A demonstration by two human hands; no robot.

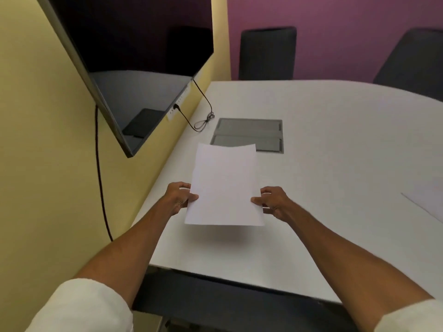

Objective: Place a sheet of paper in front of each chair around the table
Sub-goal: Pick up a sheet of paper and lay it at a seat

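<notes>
A white sheet of paper [224, 185] hangs a little above the white table [335, 144], casting a shadow below it. My left hand [179, 196] pinches its left edge with the thumb on top. My right hand [272, 200] pinches its right edge the same way. Another sheet of paper [429, 202] lies flat at the right edge of the view. A dark chair [267, 52] stands at the far side, a second chair [417, 61] at the far right, and a dark chair seat [227, 305] sits just under the near table edge.
A wall-mounted black screen [134, 68] hangs at the left over the table's side, with a black cable [203, 121] looped on the table and another running down the yellow wall. A grey cable hatch [248, 135] is set into the table beyond the held sheet.
</notes>
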